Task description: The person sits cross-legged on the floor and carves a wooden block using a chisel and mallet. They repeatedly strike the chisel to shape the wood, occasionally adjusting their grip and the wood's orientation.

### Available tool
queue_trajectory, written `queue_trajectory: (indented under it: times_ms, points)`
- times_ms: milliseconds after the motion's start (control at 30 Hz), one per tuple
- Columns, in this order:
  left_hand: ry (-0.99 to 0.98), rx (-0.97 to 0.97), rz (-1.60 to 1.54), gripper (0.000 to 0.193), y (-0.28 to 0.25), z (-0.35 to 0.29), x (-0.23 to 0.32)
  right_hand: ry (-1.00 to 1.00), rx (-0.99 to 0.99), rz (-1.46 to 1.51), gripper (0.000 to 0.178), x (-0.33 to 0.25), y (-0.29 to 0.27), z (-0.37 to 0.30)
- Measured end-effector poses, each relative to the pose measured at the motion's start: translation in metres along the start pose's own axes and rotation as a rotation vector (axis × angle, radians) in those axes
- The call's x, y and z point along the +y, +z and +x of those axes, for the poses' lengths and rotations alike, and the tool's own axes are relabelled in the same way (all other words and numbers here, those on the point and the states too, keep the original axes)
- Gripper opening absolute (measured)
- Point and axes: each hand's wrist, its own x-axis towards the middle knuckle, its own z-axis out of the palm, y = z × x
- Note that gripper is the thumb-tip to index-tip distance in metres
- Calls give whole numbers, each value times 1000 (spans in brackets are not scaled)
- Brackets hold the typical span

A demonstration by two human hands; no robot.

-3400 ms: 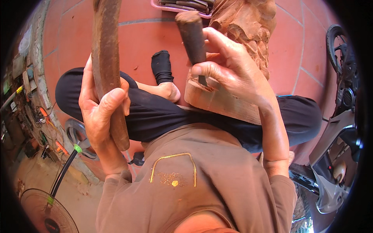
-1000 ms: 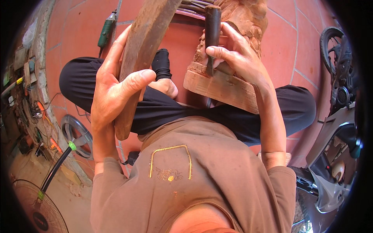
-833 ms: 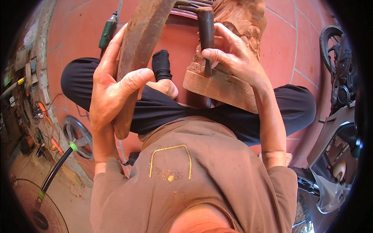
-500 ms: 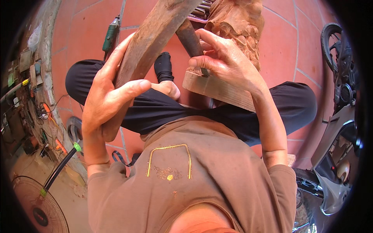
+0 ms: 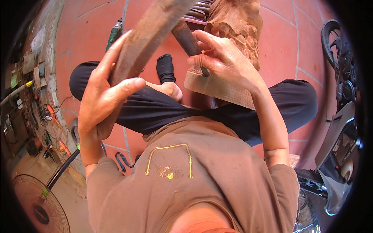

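My left hand (image 5: 101,93) is closed round a long, thick wooden mallet (image 5: 151,31) that slants up and to the right, beyond the top edge. My right hand (image 5: 225,58) is closed on a chisel (image 5: 186,39) with a dark, round handle. The chisel tilts, its upper end at or close to the mallet's side; I cannot tell if they touch. Its blade meets the end of a pale wooden block (image 5: 219,90), where wood is chipped away. The block lies between my crossed legs, partly under my right wrist.
A carved brown wood piece (image 5: 235,33) lies ahead, beside a tray of tools (image 5: 199,11). To the left are a green power tool (image 5: 114,37), cluttered tools and cords (image 5: 48,112), and a fan (image 5: 40,207). A motorbike (image 5: 340,155) stands at the right.
My left hand and the mallet have shifted a little to the left. My right hand and the chisel stay nearly in place on the block.
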Motion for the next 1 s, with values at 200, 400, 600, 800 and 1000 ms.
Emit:
queue_trajectory:
  times_ms: [200, 400, 600, 800, 1000]
  points:
    - [65, 219, -83, 80, 2, -3, 2, -33, 203, 269, 36, 4, -22, 0]
    - [107, 203, -25, 83, 7, 0, 10, 0, 169, 198, 38, 7, -9, 1]
    - [164, 196, -25, 83, 15, 3, 13, 32, 207, -79, 34, 15, -1, 3]
    - [43, 181, 10, 81, 17, 13, 18, 15, 178, -126, 40, 14, -4, 4]
    - [3, -91, 25, 75, 11, 23, -6, 102, 140, 12, 46, 28, -10, 8]
